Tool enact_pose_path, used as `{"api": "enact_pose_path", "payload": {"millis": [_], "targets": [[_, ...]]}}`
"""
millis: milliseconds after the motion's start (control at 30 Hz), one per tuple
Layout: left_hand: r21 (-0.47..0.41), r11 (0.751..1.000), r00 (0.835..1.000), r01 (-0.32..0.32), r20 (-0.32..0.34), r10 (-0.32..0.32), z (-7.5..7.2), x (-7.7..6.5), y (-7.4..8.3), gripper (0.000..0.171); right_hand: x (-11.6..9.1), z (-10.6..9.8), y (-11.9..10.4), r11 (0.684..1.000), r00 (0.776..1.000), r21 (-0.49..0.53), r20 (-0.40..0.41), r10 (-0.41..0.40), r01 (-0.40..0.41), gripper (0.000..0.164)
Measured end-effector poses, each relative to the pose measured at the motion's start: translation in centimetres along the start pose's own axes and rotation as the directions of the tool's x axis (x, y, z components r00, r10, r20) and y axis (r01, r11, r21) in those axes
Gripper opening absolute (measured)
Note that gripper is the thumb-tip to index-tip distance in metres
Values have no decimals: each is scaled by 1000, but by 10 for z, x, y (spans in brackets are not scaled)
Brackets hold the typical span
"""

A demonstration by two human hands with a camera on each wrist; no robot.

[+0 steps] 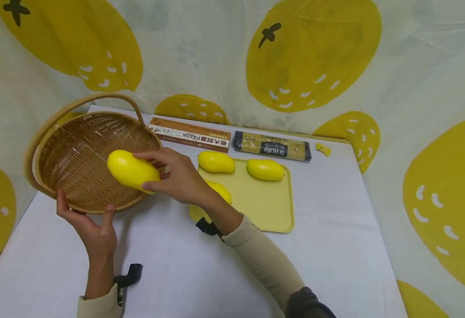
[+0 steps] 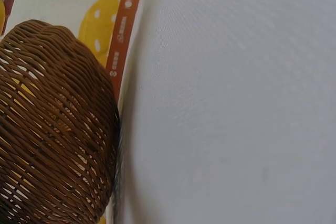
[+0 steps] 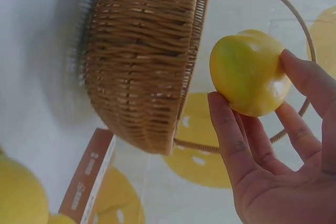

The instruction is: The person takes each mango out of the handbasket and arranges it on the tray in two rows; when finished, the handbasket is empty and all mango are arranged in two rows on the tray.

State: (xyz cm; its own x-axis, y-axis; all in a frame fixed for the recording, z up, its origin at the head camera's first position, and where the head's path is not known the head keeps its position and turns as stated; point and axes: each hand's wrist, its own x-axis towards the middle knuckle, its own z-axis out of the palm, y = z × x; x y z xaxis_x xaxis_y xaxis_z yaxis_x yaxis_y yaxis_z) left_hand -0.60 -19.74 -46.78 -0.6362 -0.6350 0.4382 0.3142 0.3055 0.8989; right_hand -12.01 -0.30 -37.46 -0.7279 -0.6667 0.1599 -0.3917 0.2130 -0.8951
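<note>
Fingers and thumb of my right hand [image 1: 180, 174] pinch a yellow mango [image 1: 130, 170], held over the right side of a wicker basket [image 1: 85, 163]. In the right wrist view the mango [image 3: 249, 74] sits between thumb and fingertips, above the basket's rim [image 3: 191, 56]. My left hand [image 1: 95, 229] grips the basket's near rim, thumb and a finger over the edge. The left wrist view shows only the basket's woven side [image 2: 58, 129]. Two more mangoes [image 1: 216, 162] [image 1: 266, 169] lie on a pale yellow tray [image 1: 264, 212]; a third [image 1: 220, 191] is partly behind my right forearm.
Behind the tray lie a brown pasta box [image 1: 190, 134], a spaghetti pack [image 1: 272, 145] and a small yellow packet [image 1: 323, 149]. The basket's tall handle [image 1: 97, 96] arches over its far side. A white cloth covers the table [image 1: 335, 251], and a fruit-print curtain [image 1: 200, 57] hangs behind.
</note>
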Motion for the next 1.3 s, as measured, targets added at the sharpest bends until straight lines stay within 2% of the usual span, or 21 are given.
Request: {"api": "enact_pose_path", "payload": {"millis": [267, 400, 567, 733, 800, 967, 1067, 1300], "targets": [[28, 1000, 1000, -11, 15, 11, -9, 3, -19, 92, -22, -17, 11, 994, 997, 100, -68, 39, -32, 63], [47, 999, 999, -5, 32, 3, -14, 5, -25, 93, -32, -26, 19, 992, 993, 117, -101, 63, -51, 61], [45, 999, 999, 10, 34, -11, -17, 7, -23, 93, -48, -41, 25, 990, 988, 123, -129, 80, -65, 60], [13, 1000, 999, 10, 52, -11, -13, 11, -4, 90, -66, -58, 32, 990, 982, 108, -158, 103, -87, 60], [19, 1000, 998, 19, 60, -21, -13, 13, -1, 89, -73, -63, 35, 990, 980, 110, -167, 107, -89, 60], [61, 996, 995, 58, 77, -62, -22, 18, -13, 88, -90, -75, 39, 985, 973, 138, -189, 133, -107, 60], [74, 995, 993, 72, 91, -79, -27, 21, -18, 89, -101, -81, 42, 980, 965, 127, -196, 173, -150, 61], [88, 993, 990, 83, 110, -92, -33, 26, -18, 87, -125, -98, 49, 967, 946, 106, -209, 248, -230, 62]]}}
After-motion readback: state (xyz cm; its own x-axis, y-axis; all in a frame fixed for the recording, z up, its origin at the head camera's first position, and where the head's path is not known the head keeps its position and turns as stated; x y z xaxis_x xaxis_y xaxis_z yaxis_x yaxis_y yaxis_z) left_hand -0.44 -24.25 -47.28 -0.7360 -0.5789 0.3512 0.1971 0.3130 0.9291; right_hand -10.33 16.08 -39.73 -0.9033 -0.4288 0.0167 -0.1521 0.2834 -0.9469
